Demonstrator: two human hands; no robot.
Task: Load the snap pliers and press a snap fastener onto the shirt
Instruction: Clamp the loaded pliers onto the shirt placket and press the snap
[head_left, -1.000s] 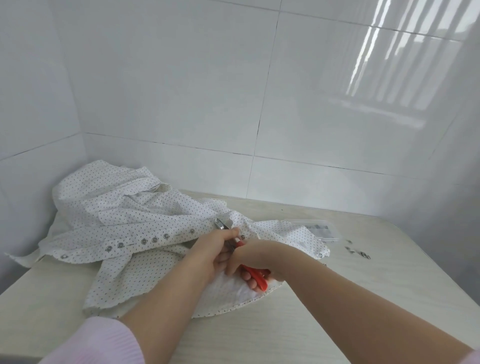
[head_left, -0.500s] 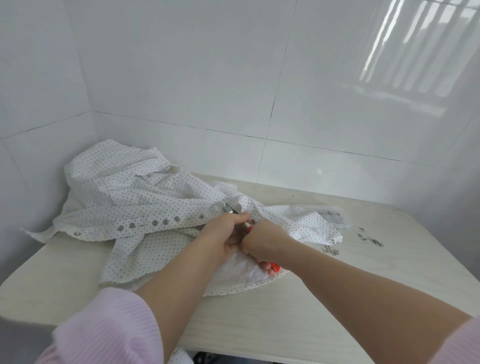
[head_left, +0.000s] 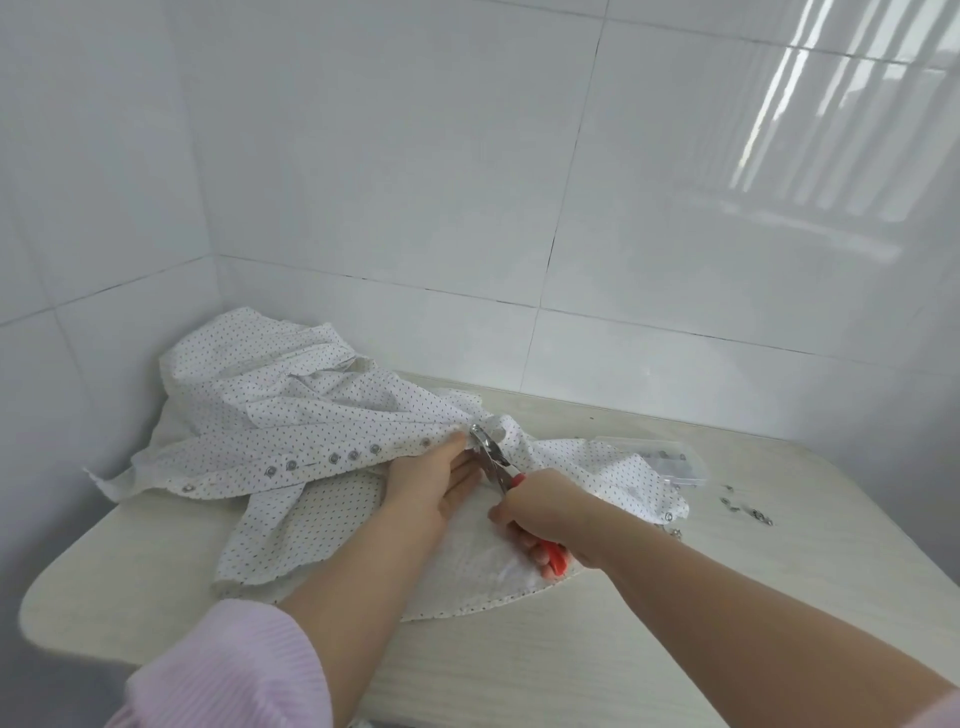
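- Table (head_left: 649, 649) first: pale wood grain with a rounded corner, it is sitting tight in a corner of glossy white tiled wall (head_left: 389, 182), and striped window light is gleaming on the tiles at upper right.
- Shirt (head_left: 291, 431) is sprawling across the table's left and middle, white with small dark dots, crumpled up against the corner, its placket running out flat with a row of silver snaps (head_left: 332, 458) already showing along it.
- Clear plastic box (head_left: 670, 460) is lying beyond the shirt on the right, and loose snap parts (head_left: 748, 512) are scattered on the bare table just beside it.
- Snap pliers (head_left: 491, 452) are lying over the shirt near its middle, the metal head biting on the placket edge, the red handles running back toward the person.
- Right hand (head_left: 545, 512) is wrapping its grip fully around those red handles, fingers curled closed on them.
- Left hand (head_left: 431, 480) is lying flat on the fabric, fingers spread and holding nothing, fingertips just beside the pliers' head.
- Pink ribbed sleeve (head_left: 223, 670) is showing on the left forearm at the bottom edge.
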